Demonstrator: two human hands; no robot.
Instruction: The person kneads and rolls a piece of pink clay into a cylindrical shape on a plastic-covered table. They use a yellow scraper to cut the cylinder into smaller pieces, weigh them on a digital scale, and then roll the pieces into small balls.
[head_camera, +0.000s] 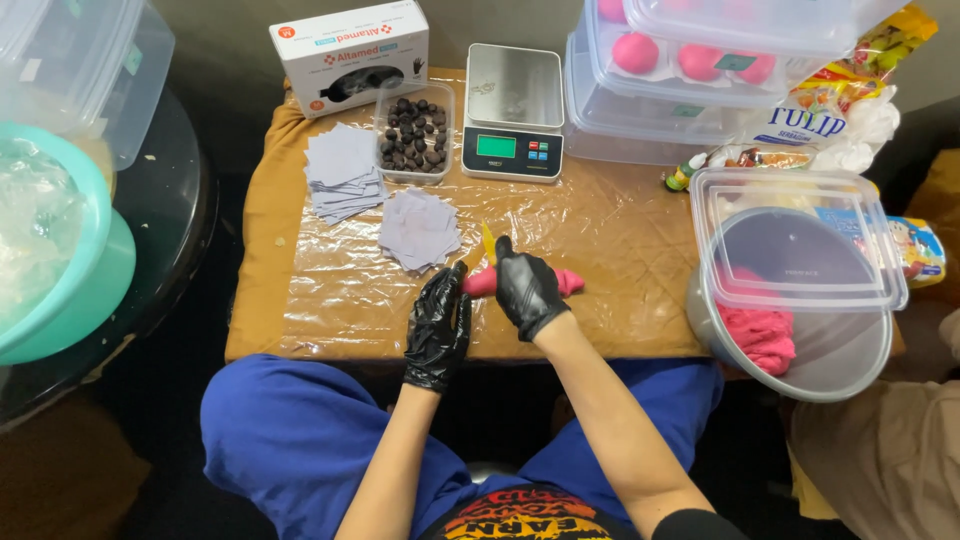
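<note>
gloved hands (480, 300), pink dough (570, 284), perhaps yellow scraper (488, 240)

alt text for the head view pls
Two black-gloved hands, left hand and right hand, press a pink dough roll on a plastic-covered table. Behind sit paper squares, a tray of dark balls and a kitchen scale.

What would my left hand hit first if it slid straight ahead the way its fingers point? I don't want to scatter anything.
Probably the loose pile of grey paper squares, just beyond the fingertips of the left hand. The pink dough roll touches its right side.
</note>
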